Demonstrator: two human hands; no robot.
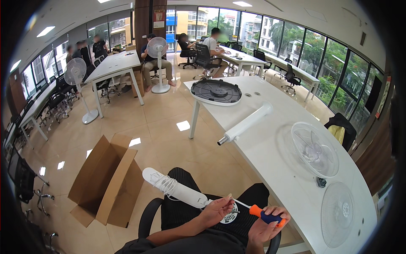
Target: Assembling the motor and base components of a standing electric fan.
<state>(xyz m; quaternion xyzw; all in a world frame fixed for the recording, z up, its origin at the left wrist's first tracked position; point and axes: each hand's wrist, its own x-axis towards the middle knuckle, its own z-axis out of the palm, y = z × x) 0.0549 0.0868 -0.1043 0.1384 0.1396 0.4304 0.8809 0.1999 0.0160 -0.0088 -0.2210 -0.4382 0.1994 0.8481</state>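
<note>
Fingers of the left hand (218, 210) pinch the vented round end of a long white plastic fan motor housing (179, 189), its coiled white cord wrapped near the far end, lying across the lap. Right hand (266, 226) clenches an orange-and-blue-handled screwdriver (259, 212), tip meeting that end. Open brown cardboard box (108, 182) lies left, contents hidden.

The right hand (267, 223) grips an orange-and-blue screwdriver (261, 214), its tip at the white fan motor housing (179, 189) steadied by the left hand (218, 209) (cord coiled around it). On the worktop (270, 169) lie a fan pole (246, 123), grilles (315, 149) and a round base (216, 91).
</note>
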